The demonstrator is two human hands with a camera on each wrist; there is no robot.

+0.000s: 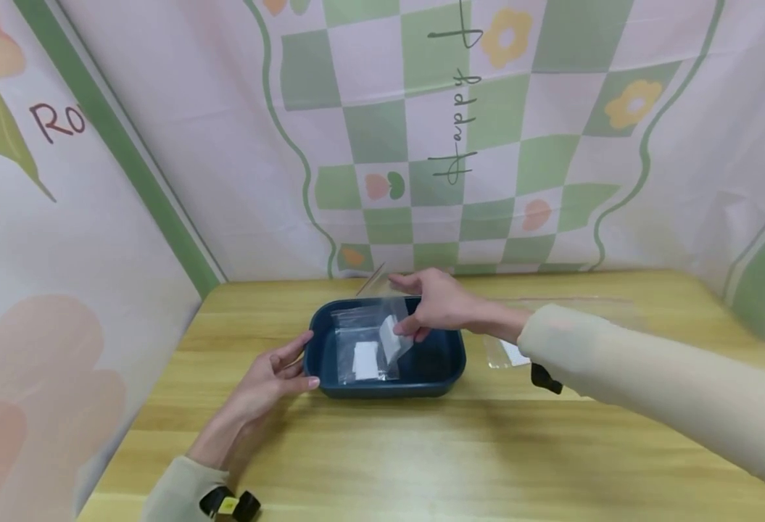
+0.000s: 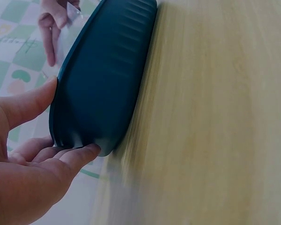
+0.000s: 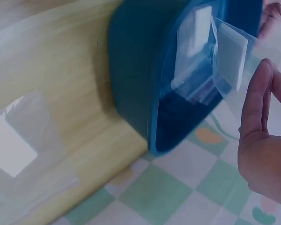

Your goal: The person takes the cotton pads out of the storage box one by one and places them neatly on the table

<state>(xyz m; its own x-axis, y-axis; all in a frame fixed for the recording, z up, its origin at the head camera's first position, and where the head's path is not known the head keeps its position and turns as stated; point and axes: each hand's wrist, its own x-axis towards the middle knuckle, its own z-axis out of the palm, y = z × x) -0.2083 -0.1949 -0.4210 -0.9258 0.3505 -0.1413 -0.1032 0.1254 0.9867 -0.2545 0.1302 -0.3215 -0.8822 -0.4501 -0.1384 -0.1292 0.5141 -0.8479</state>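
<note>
A dark blue plastic basin (image 1: 389, 391) stands on the wooden table. My left hand (image 1: 258, 384) grips its left end, thumb and fingers spread around the rim. Over the basin, my right hand (image 1: 444, 301) pinches a clear zip bag (image 3: 232, 56) with a flat white block inside; the bag hangs tilted, its upper part reaching past the far rim. Lower in the basin, towards the left, lies another clear zip bag (image 1: 365, 360) with a white block in it.
To the right of the basin, partly hidden by the right sleeve (image 1: 591, 348), another clear bag (image 3: 11, 147) with a white piece lies on the table (image 1: 421, 464). A checkered cloth (image 1: 437, 130) hangs behind the table's back edge. A patterned wall covering (image 1: 82, 239) rises on the left.
</note>
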